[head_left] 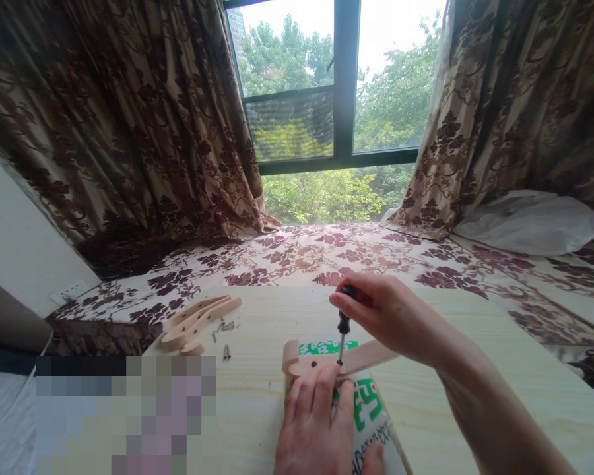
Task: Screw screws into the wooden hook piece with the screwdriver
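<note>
Nearest you, left hand [314, 415]: palm down, fingers extended and slightly parted, fingertips along the near edge of the wooden piece; it is braced on the work, not closed around it.
Printed pack [369, 406]: white with green lettering, under your left hand and the wooden piece, on the pale tabletop [257, 409].
Wooden piece [363, 357]: across the pack, just beyond your left fingertips and below your right hand, with a dark hole left of the screwdriver tip.
Screwdriver [344, 323]: nearly upright between your hands, tip at a dark spot in the wood; whether a screw sits there, you cannot tell from this view.
Right hand [389, 310]: thumb and fingers closed around the black handle, above and beyond your left.
Step in hand: apparently driver work at that spot; a turn calls for downward pressure, an aligned shaft and a steady left hand.
Loose screws [226, 352]: scattered beyond and left of your left hand.
Curved wooden parts [205, 315]: grouped left of those screws and reaching farther out, well apart from both hands.
Floral cloth [301, 257]: past both hands, before the window [345, 79].
</note>
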A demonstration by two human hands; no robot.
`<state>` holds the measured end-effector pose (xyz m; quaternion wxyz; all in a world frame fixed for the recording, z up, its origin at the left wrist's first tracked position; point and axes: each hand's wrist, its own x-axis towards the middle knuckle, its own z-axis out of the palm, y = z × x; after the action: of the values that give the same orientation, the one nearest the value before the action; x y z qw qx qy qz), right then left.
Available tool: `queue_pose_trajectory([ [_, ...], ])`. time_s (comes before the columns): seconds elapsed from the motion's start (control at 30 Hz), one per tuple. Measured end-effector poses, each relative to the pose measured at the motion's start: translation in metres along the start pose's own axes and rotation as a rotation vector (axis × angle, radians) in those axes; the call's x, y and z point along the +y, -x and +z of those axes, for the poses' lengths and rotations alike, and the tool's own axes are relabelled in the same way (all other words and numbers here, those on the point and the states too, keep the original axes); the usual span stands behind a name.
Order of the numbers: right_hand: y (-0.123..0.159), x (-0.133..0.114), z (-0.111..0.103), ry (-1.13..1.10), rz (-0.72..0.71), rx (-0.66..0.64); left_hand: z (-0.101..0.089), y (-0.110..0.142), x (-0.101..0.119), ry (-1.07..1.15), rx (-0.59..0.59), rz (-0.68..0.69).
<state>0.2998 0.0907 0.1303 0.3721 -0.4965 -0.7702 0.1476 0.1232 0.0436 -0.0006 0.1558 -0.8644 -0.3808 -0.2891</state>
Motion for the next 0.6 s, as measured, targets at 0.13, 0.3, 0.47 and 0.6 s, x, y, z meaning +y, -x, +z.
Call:
queue_pose_trajectory([
  [0.13,0.002,-0.006,-0.004,0.042,0.014,-0.011,0.000,0.000,0.000,0.005,0.011,-0.002],
  [0.3,0.005,-0.013,-0.006,-0.056,-0.041,-0.112,0.000,0.000,0.000,0.005,0.009,0.001],
  [0.47,-0.005,0.004,0.002,-0.005,0.012,0.016,0.001,0.001,-0.002,-0.002,0.004,0.013],
  [0.6,-0.005,0.007,-0.002,0.044,0.064,0.061,0.001,0.002,-0.002,-0.018,-0.007,0.026],
])
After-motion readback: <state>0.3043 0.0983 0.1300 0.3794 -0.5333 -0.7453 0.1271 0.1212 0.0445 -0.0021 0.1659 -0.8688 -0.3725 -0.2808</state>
